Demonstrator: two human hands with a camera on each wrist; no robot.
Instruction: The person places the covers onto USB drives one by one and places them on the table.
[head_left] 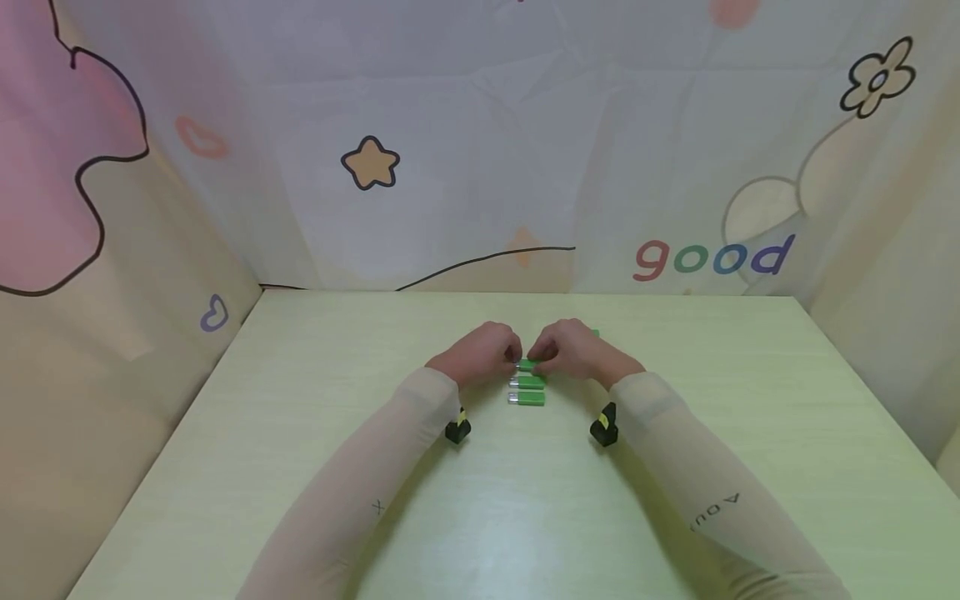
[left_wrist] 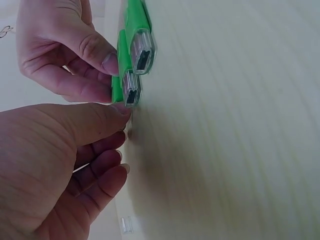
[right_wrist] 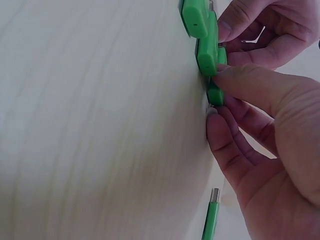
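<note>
Three small green USB sticks lie in a row at the middle of the pale green table [head_left: 300, 467]. My left hand [head_left: 513, 358] and right hand [head_left: 537, 360] meet over the farthest stick [head_left: 527, 365]. The right thumb and forefinger pinch its green body [right_wrist: 215, 95]. The left thumb and fingers [left_wrist: 120, 111] pinch at its other end, which my fingers hide. The two nearer sticks [head_left: 527, 382] [head_left: 527, 398] lie untouched, their clear caps [left_wrist: 141, 50] [left_wrist: 131, 91] on.
Behind my right hand lies another green stick [right_wrist: 211, 216] with its metal plug bare. A loose clear cap [left_wrist: 126, 225] rests on the table near my left hand. Cartoon-printed fabric walls [head_left: 480, 167] close in the table on three sides.
</note>
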